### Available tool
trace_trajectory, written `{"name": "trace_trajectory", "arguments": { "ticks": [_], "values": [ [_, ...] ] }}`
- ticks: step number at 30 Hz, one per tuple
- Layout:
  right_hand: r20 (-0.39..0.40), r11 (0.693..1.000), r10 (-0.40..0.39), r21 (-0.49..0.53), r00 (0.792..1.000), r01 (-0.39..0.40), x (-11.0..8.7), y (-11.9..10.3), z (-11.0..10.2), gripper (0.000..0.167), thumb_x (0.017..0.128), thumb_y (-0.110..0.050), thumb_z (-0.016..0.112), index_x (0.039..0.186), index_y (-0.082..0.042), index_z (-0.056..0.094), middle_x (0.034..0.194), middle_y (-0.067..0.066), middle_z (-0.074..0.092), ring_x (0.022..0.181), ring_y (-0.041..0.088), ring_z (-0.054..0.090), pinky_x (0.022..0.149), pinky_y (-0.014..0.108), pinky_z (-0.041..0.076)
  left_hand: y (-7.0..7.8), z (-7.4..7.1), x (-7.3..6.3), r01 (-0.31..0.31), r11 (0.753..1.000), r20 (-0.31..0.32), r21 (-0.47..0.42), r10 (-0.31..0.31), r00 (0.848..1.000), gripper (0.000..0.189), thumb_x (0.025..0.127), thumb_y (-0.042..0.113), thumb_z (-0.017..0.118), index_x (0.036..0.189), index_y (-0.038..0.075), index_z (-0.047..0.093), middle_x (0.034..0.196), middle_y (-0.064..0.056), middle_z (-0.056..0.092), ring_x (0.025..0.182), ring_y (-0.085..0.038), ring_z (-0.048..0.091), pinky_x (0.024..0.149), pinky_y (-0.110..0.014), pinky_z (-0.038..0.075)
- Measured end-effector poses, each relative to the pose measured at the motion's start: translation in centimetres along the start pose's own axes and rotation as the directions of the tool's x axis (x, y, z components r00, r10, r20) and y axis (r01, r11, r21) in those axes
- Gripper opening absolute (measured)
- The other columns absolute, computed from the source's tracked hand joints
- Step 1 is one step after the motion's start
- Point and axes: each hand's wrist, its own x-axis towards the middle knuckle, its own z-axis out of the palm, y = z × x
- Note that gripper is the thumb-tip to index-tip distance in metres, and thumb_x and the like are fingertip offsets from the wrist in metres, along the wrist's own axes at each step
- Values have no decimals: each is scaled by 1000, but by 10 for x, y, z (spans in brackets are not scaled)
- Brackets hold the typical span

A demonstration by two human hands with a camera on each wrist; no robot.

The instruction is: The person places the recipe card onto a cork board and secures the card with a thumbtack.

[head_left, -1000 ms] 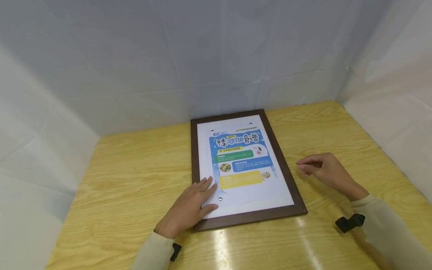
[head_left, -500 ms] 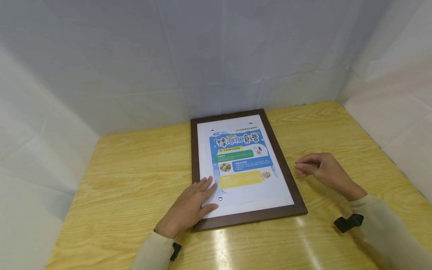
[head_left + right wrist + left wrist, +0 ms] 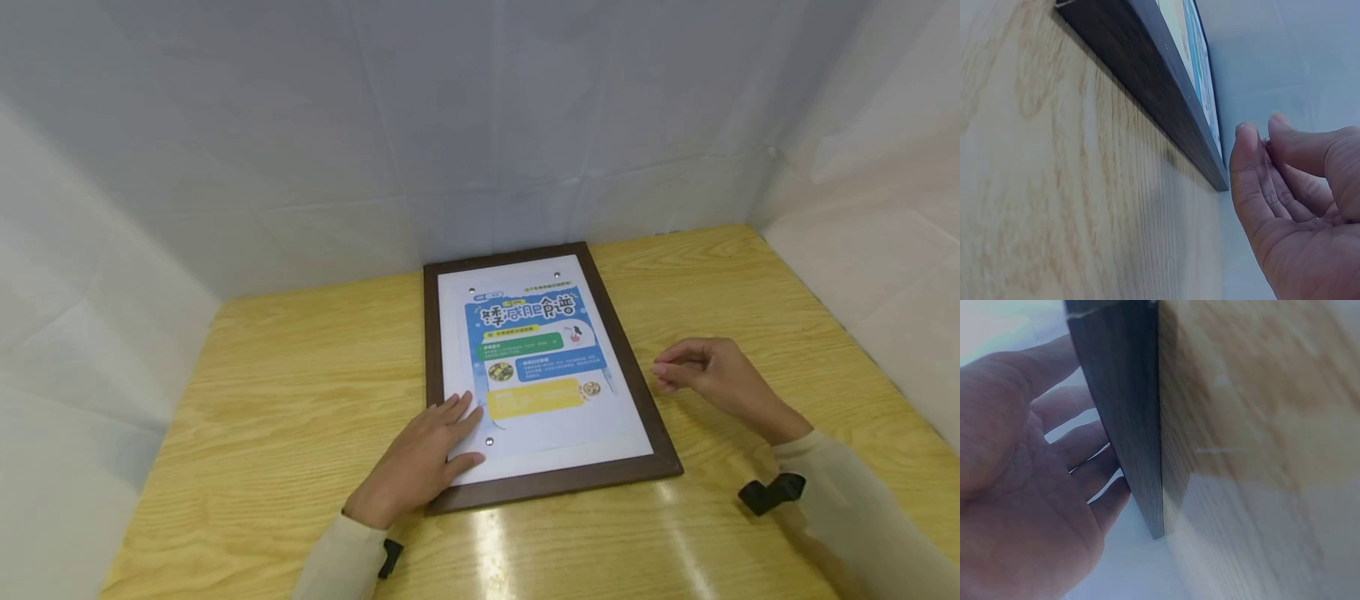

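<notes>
A dark brown framed board (image 3: pixel 555 480) lies flat, with a blue, green and yellow poster (image 3: pixel 540 367) on its white face. Three small round silver studs dot the poster's corners: upper left (image 3: pixel 472 291), upper right (image 3: pixel 557 275) and lower left (image 3: pixel 490 442). My left hand (image 3: pixel 420 458) rests with spread fingers over the board's lower left edge, thumb near the lower stud. Beside the right edge, my right hand (image 3: pixel 723 383) brings thumb and fingertips together. The right wrist view shows a tiny shiny piece (image 3: pixel 1265 142) pinched there, mostly hidden by the fingertips.
The board lies on a wood-grain table (image 3: pixel 300 375), its far edge close to a white sheet wall (image 3: pixel 480 125). More white sheeting stands at the left (image 3: pixel 67 333) and right (image 3: pixel 877 167). Black camera mounts sit on both wrists.
My right hand has drifted slightly left toward the board's right edge, fingertips still together. The left hand, the board and the poster have stayed put.
</notes>
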Motion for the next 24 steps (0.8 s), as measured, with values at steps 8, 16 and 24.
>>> {"name": "trace_trajectory", "arguments": {
  "ticks": [8,16,24],
  "values": [
    [21,1000,-1,15,1000,1,1,1,1,31,97,-23,72,109,5,68,96,17,75,84,26,74,77,32,61,0,0,0,5,1000,2,1,-5,1000,61,99,36,65,150,6,48,161,-14,33,149,-31,30,123,-50,22],
    [21,1000,-14,16,1000,14,0,-1,2,27,95,-18,74,108,5,70,95,18,74,79,23,72,72,31,61,1,0,0,5,1000,5,0,-5,1000,61,99,37,65,150,6,48,161,-14,33,150,-31,30,123,-50,22],
    [-1,1000,-24,-5,1000,24,2,1,5,24,97,-15,70,109,6,71,94,17,74,80,25,72,70,33,61,1,0,0,6,1000,4,-2,-6,1000,61,100,37,64,150,6,48,161,-14,32,150,-31,29,123,-50,22]
  ]
}}
